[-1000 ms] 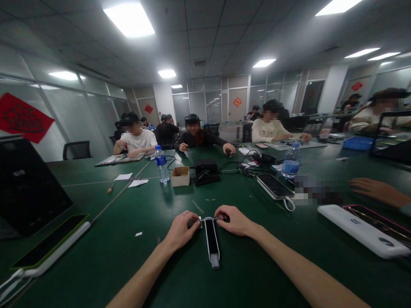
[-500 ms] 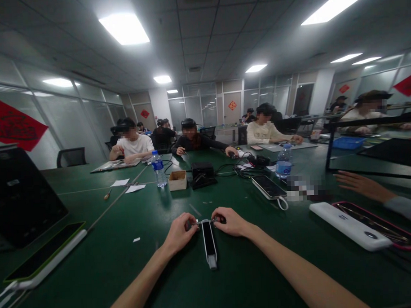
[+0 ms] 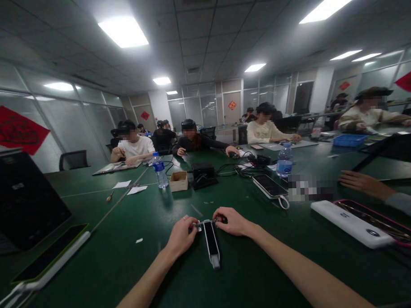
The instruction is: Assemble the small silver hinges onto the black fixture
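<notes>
A slim device with a black face, white rim and grey tip lies on the green table, its tip toward me. Its exact kind does not show. At its far end on the left, my left hand has its fingers pinched together by a small pale piece. On the opposite side my right hand is closed, with fingers curled over something small and dark. What each hand holds is mostly hidden by the fingers and too small to name.
Beyond my hands stand two water bottles, a small open box and a black box. Phones and a white power bank lie around. A co-worker's hand is at right; other people sit opposite.
My view has shifted slightly, and my hands stay at the slim device's far end. At right, the black frame by the co-worker's hand has tipped lower.
</notes>
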Motion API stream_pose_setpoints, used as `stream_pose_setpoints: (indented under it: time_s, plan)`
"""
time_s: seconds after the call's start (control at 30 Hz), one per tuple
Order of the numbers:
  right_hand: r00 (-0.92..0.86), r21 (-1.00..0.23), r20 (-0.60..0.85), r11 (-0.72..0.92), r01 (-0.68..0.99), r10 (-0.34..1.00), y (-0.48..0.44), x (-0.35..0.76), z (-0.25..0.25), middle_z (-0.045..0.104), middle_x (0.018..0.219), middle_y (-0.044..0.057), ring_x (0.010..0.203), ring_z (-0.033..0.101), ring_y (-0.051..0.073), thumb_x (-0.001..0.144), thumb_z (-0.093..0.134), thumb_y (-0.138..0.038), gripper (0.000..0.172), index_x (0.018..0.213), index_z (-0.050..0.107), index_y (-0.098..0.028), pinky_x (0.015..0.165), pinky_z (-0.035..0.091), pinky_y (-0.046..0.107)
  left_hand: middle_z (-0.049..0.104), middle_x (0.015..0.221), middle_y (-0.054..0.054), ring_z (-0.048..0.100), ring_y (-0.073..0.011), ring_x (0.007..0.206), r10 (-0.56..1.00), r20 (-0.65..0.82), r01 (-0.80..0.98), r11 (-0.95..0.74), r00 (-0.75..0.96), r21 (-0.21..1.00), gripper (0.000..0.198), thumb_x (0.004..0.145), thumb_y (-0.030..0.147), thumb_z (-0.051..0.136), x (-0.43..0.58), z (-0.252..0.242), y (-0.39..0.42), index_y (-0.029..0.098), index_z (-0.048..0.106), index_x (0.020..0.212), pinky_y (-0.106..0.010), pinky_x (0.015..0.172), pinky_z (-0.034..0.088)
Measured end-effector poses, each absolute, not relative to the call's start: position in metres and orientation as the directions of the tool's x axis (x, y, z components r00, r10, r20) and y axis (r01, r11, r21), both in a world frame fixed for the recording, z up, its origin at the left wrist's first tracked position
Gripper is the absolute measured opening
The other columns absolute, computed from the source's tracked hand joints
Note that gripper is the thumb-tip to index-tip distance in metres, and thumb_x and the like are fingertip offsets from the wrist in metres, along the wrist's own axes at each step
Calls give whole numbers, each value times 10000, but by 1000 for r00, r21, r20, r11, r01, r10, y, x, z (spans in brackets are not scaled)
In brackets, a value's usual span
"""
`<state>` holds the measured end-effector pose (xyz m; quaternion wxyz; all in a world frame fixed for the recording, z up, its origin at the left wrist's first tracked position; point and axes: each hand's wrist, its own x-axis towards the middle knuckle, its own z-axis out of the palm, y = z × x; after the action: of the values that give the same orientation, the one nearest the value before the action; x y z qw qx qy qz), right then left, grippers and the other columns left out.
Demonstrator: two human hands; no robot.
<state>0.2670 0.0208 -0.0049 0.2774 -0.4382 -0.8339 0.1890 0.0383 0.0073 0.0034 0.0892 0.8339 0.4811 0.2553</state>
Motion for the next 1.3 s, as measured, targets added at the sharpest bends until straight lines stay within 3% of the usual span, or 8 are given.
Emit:
stream_pose_setpoints:
  time_s: [0.17,0.33,0.43,0.57,0.73,0.87,1.1,1.3]
  plan:
    - [-461,-569,280,533,627,842,18,267,-1,579,810,11,699,501,124,782,577,-204,148,915,635,-176,620,406,229,592,789,-39,554,-168,724,829,398,765,-535,393,359,207,825,129,442,38,1,8,167,640,872,-272,679,418]
    - [-467,-562,261,526,638,845,17,267,1,581,830,15,712,502,127,793,573,-221,152,927,630,-178,624,407,234,617,861,-42,570,-165,749,856,325,807,-499,403,315,219,833,125,455,38,0,7,181,645,925,-268,699,410]
    - [-468,-551,256,526,648,846,17,267,1,580,840,17,725,505,133,805,568,-236,147,931,623,-182,634,409,242,613,837,-42,567,-171,744,830,370,794,-531,417,297,206,847,138,449,38,2,5,183,642,902,-267,690,407]
    - [-410,-523,324,523,673,852,14,265,5,572,846,27,752,512,146,826,553,-253,154,952,604,-179,670,416,265,606,798,-41,563,-175,725,804,440,777,-552,400,303,185,855,157,445,38,6,3,179,628,873,-270,677,408]
    - [-366,-431,462,565,704,808,-1,255,17,569,856,44,797,515,167,844,534,-250,165,978,590,-171,734,417,297,629,841,-54,583,-179,741,843,336,793,-521,420,316,213,834,131,448,36,3,6,167,637,923,-273,675,417]
    - [-440,-353,477,625,696,760,-17,238,24,581,851,42,786,517,164,841,526,-219,142,956,592,-168,727,418,290,634,839,-47,587,-174,755,835,328,774,-539,442,330,200,832,131,450,35,1,7,173,638,887,-266,686,417]
    - [-471,-269,372,579,770,800,-33,217,31,583,756,12,676,527,136,874,491,-256,114,872,574,-178,659,396,259,620,816,-41,566,-162,703,791,417,738,-590,447,327,192,841,147,432,33,1,9,171,620,870,-261,653,412]
    - [-308,-304,249,376,875,918,-33,223,39,618,811,30,710,574,163,895,438,-359,202,850,544,-194,627,395,267,621,818,-40,569,-158,707,807,387,745,-575,446,339,190,840,137,433,32,6,7,164,619,867,-257,657,415]
